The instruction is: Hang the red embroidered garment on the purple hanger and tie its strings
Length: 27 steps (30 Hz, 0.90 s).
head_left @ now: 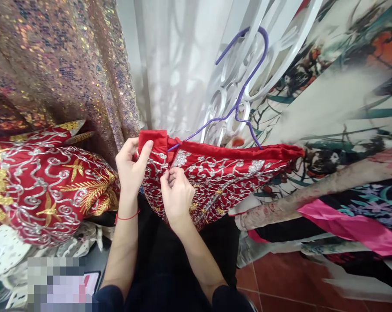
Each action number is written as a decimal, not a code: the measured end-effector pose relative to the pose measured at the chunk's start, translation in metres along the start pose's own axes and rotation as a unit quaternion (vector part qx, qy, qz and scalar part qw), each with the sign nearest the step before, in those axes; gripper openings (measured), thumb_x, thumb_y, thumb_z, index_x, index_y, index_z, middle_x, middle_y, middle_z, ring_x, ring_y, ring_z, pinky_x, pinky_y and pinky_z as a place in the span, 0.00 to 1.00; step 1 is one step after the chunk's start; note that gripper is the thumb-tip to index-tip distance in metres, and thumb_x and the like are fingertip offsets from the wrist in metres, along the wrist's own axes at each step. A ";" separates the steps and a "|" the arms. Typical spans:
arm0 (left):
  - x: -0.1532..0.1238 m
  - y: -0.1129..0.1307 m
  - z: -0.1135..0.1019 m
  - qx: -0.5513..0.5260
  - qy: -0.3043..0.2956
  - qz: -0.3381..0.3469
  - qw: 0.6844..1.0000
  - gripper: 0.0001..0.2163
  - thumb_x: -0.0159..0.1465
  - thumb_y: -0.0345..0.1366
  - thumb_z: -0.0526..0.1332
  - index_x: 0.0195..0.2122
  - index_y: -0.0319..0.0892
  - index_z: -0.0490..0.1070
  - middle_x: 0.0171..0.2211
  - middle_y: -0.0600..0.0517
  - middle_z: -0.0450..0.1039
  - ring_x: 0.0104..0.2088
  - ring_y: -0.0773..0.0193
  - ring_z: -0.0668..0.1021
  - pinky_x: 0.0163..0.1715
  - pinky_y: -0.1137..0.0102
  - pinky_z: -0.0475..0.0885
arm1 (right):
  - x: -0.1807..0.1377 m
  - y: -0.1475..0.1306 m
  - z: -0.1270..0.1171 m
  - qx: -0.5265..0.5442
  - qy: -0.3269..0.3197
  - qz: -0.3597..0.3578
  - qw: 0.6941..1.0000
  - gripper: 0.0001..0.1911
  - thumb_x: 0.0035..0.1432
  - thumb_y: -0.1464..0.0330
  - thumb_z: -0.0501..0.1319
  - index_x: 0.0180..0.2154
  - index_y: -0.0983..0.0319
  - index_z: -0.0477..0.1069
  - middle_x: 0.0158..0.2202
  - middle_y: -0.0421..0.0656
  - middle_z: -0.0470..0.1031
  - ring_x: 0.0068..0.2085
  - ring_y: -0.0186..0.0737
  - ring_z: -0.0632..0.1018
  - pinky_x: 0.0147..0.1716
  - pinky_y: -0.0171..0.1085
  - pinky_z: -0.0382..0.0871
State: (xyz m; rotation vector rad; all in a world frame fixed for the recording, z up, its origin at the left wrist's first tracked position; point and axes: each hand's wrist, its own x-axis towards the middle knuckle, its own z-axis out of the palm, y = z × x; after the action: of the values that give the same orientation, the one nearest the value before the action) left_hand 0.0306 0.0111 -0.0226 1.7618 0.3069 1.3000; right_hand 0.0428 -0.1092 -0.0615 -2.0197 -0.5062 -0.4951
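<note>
Left of the hanger hook [266, 45], left hand [134, 162] and right hand [178, 190] pinched the red garment [222, 171]; this adjusting seemingly needed steady tension.

That red garment [228, 186] is cloth with shiny, rough-looking embroidery [256, 166] and a smooth satiny top band [222, 151]. Purple hanger [237, 104] looks glossy. Sequined fabric [69, 65] is super glittery.

Garment [225, 173] on hanger [239, 102], left hand [132, 167] at garment's top left corner, right hand [178, 193] just right, bundled garment [49, 186] left, hanging cloth [53, 56] behind bundle, fabrics [348, 225] right.
</note>
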 end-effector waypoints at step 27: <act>-0.101 -0.028 0.005 0.150 -0.117 -0.028 0.981 0.08 0.66 0.37 0.52 0.28 0.44 0.60 0.23 0.56 0.63 0.22 0.67 0.65 0.25 0.73 0.60 | 0.000 -0.013 -0.017 0.433 -0.151 0.192 0.867 0.12 0.57 0.60 0.66 0.31 0.63 0.74 0.19 0.36 0.73 0.16 0.29 0.70 0.17 0.30 0.65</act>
State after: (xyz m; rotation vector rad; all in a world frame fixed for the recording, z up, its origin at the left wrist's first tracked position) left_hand 0.0009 -0.0408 -0.1086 2.1208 0.4331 1.0330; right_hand 0.0337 -0.1177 -0.0442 -1.2534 -0.3910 0.2835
